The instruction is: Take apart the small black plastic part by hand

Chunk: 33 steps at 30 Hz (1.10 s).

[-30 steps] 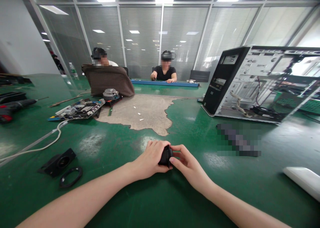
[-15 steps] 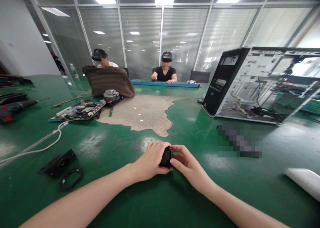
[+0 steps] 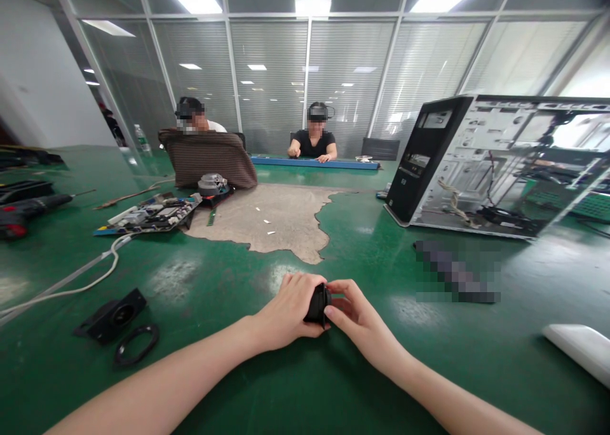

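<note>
Front & centre at the green table (image 3: 267, 397), L hand (image 3: 290, 309)'s wrapped round a small black part (image 3: 315, 306), R hand (image 3: 356, 315) in from the other side, thumb & fingertips pinching its edge. So the part's btwn both hands; touching the tabletop or not, can't tell. Out L, a black ring (image 3: 155, 337) lies just beside a black bracket (image 3: 108, 322). Beyond those: white cable (image 3: 114, 256), circuit board (image 3: 155, 213), drill (image 3: 40, 206) far L. Over R, computer case (image 3: 419, 168), innards on show. Across the table, 2 people (image 3: 312, 144) seated.
</note>
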Each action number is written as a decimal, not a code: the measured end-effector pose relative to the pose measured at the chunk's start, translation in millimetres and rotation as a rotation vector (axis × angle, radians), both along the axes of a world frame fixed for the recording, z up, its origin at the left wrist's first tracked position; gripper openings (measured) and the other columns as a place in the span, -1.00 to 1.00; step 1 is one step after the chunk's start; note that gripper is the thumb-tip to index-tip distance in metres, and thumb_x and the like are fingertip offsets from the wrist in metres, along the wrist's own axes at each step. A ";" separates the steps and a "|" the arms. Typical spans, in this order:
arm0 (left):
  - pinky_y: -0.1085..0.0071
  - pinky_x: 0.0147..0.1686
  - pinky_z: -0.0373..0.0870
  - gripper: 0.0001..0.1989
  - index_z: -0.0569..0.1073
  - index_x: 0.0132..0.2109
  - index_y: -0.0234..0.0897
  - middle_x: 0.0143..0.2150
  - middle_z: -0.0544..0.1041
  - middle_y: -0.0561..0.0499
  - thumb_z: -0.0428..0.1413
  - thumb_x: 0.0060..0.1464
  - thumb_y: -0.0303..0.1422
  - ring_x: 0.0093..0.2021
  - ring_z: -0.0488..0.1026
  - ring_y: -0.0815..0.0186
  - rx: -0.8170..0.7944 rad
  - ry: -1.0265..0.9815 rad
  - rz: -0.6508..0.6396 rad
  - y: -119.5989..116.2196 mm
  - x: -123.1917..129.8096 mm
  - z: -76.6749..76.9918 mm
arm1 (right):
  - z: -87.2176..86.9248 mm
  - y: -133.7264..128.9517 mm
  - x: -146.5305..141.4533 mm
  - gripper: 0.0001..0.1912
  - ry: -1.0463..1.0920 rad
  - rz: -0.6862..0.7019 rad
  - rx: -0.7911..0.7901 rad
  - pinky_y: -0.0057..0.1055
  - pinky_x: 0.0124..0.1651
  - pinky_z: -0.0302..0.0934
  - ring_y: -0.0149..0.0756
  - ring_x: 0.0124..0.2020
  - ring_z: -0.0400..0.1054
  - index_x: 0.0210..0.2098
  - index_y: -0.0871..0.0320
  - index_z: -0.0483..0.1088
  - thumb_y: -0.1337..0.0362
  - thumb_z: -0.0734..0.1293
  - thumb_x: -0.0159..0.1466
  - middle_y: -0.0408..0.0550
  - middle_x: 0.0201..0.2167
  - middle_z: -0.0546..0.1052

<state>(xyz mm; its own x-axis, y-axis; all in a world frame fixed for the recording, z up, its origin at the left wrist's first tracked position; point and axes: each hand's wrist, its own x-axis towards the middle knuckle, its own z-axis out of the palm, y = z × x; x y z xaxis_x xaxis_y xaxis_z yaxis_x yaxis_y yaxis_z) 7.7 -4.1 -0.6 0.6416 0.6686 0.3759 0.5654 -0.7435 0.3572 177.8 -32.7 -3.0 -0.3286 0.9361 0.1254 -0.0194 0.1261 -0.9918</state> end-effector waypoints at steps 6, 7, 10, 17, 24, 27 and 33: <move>0.29 -0.17 0.11 -0.42 0.07 0.01 -0.24 -0.12 0.30 -0.04 0.17 -0.14 -0.37 -0.15 0.25 0.19 0.012 -0.018 -0.007 1.0 0.0 -2.1 | -0.1 -0.9 0.9 -0.79 -0.006 0.038 0.036 -0.36 -0.12 0.26 -0.34 -0.15 0.30 -0.21 0.08 0.20 0.26 0.28 0.17 -0.12 -0.24 0.35; 0.28 -0.17 0.11 -0.42 0.07 0.01 -0.24 -0.11 0.30 -0.04 0.16 -0.14 -0.37 -0.15 0.25 0.19 0.013 -0.017 -0.007 1.1 0.1 -2.4 | 0.0 -1.1 0.7 -0.81 -0.003 0.028 0.056 -0.37 -0.09 0.25 -0.34 -0.14 0.30 -0.23 0.08 0.21 0.26 0.28 0.17 -0.12 -0.23 0.34; 0.28 -0.17 0.11 -0.41 0.07 0.01 -0.23 -0.10 0.31 -0.04 0.19 -0.15 -0.35 -0.15 0.25 0.19 0.008 -0.013 -0.002 1.3 0.5 -2.3 | 1.5 -1.4 -0.2 -0.86 0.009 0.004 0.071 -0.39 -0.12 0.27 -0.34 -0.12 0.28 -0.28 0.09 0.23 0.25 0.27 0.17 -0.12 -0.22 0.31; 0.27 -0.16 0.12 -0.41 0.07 0.02 -0.25 -0.11 0.31 -0.06 0.18 -0.12 -0.32 -0.15 0.24 0.18 -0.003 0.000 -0.002 0.8 0.5 0.3 | 3.2 -1.3 0.2 -0.75 -0.026 -0.005 -0.018 -0.34 -0.14 0.29 -0.31 -0.15 0.32 -0.19 0.08 0.17 0.25 0.28 0.16 -0.09 -0.22 0.36; 0.27 -0.16 0.12 -0.41 0.07 0.03 -0.23 -0.10 0.32 -0.05 0.16 -0.13 -0.36 -0.14 0.25 0.18 -0.017 -0.003 -0.007 0.1 -0.4 1.3 | 0.2 -2.5 2.2 -0.86 -0.009 0.015 0.120 -0.33 0.02 0.19 -0.33 -0.05 0.25 -0.29 0.09 0.22 0.26 0.28 0.17 -0.10 -0.15 0.27; 0.26 -0.16 0.12 -0.42 0.07 0.03 -0.22 -0.09 0.32 -0.06 0.16 -0.11 -0.32 -0.13 0.25 0.17 -0.020 -0.006 -0.001 0.0 0.4 1.6 | 1.2 -2.7 1.9 -0.87 -0.020 -0.008 0.106 -0.33 -0.05 0.25 -0.32 -0.08 0.26 -0.30 0.09 0.21 0.24 0.27 0.18 -0.10 -0.16 0.28; 0.27 -0.16 0.12 -0.41 0.07 0.03 -0.23 -0.09 0.31 -0.06 0.17 -0.12 -0.34 -0.13 0.25 0.17 -0.015 -0.003 0.002 -0.3 0.6 1.9 | 3.2 -2.3 1.8 -0.71 -0.075 -0.005 0.015 -0.31 -0.10 0.27 -0.28 -0.09 0.29 -0.12 0.07 0.17 0.23 0.27 0.17 -0.05 -0.11 0.32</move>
<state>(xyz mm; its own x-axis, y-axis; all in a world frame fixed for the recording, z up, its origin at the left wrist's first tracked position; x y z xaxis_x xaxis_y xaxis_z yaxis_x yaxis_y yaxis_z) 8.2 -4.4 1.2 0.6388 0.6756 0.3681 0.5661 -0.7367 0.3698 179.6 -35.0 0.2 -0.3326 0.9360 0.1150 0.0560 0.1413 -0.9884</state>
